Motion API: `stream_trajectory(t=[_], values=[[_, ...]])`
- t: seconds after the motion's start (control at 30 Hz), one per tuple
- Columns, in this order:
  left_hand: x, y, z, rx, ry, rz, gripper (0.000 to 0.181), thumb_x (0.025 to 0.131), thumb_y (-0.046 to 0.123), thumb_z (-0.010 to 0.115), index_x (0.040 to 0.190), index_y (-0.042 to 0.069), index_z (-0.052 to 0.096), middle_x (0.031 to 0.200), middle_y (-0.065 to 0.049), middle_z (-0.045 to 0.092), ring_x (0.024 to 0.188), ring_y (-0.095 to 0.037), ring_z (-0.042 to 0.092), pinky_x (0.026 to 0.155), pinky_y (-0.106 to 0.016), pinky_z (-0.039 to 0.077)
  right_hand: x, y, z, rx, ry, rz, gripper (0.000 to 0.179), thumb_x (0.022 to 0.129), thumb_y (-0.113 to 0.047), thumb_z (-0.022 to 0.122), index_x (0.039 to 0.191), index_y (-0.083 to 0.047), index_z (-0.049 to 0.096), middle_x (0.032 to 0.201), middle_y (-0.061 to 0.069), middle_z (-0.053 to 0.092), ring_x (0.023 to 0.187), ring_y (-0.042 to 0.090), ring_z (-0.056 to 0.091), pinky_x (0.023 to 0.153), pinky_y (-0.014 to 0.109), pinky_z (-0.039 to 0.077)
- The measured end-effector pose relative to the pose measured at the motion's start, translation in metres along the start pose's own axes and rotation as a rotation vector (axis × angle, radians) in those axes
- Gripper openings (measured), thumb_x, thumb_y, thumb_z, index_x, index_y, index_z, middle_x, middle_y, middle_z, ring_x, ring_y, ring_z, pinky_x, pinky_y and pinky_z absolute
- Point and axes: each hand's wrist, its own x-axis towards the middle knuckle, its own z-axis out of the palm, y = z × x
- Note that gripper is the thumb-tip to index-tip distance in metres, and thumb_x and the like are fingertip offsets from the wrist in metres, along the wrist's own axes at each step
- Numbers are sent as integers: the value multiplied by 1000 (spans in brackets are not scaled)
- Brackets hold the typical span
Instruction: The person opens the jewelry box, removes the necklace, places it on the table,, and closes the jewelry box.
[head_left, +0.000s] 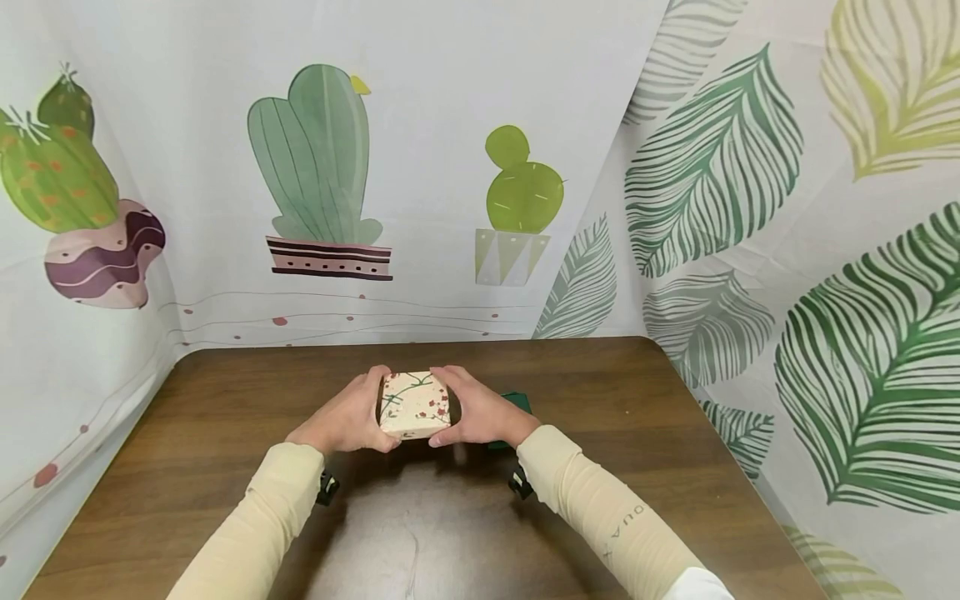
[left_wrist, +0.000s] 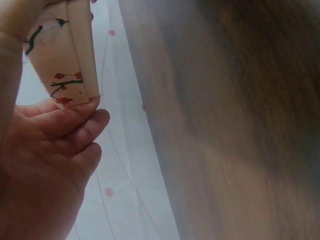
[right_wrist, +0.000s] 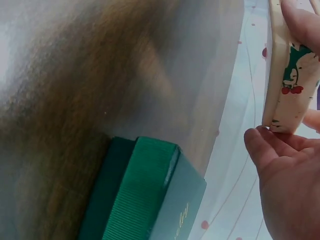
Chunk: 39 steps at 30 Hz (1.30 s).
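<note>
A small cream box [head_left: 415,407] printed with red blossoms and green branches is held up over the far half of the table. My left hand [head_left: 348,417] grips its left side, thumb near the front edge and fingers toward the back. On the opposite side my right hand [head_left: 480,408] grips it the same way. The left wrist view shows fingertips [left_wrist: 92,107] at one lower corner of the box. In the right wrist view, the printed side of the box stands between thumb and fingers.
A green box [right_wrist: 140,195] with a ribbed side and gold lettering rests on the brown wooden table [head_left: 600,500], partly hidden behind my right wrist. White cloth [head_left: 435,150] with cactus and leaf prints hangs behind the table and along its sides.
</note>
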Motion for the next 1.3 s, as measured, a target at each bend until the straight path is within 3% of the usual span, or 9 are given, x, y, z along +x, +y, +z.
stream_trajectory(t=[0.37, 0.77, 0.97, 1.13, 1.3], values=[[-6, 1, -4, -38, -2, -48, 111, 63, 30, 95, 150, 0, 32, 125, -15, 61, 109, -23, 60, 100, -44, 49, -1, 0, -4, 118, 51, -45, 106, 78, -30, 94, 162, -9, 32, 161, 12, 38, 141, 24, 48, 119, 41, 43], [-13, 6, -8, -182, 15, -52, 115, 67, 24, 94, 155, -3, 26, 139, -19, 58, 127, -31, 59, 111, -53, 44, -3, -6, -4, 106, 111, -60, 104, 76, -33, 94, 159, -8, 37, 161, 11, 41, 143, 27, 47, 118, 47, 43], [-16, 5, -7, -237, 15, -69, 120, 68, 24, 96, 159, -2, 22, 150, -23, 49, 135, -37, 53, 116, -57, 39, -4, -7, -6, 134, 114, -67, 104, 75, -30, 95, 159, -7, 38, 161, 13, 41, 143, 28, 47, 118, 46, 44], [-18, 7, -8, -230, 13, -88, 125, 67, 26, 97, 162, 1, 19, 152, -24, 48, 137, -38, 51, 117, -58, 37, -5, -8, -9, 137, 124, -73, 104, 76, -31, 95, 160, -7, 38, 161, 13, 41, 142, 28, 48, 117, 45, 45], [-18, 9, -7, -242, 26, -60, 125, 69, 24, 97, 163, 2, 18, 154, -23, 48, 139, -39, 51, 118, -58, 38, -6, -9, -12, 151, 128, -62, 105, 75, -30, 95, 160, -10, 38, 162, 10, 40, 143, 26, 48, 117, 43, 45]])
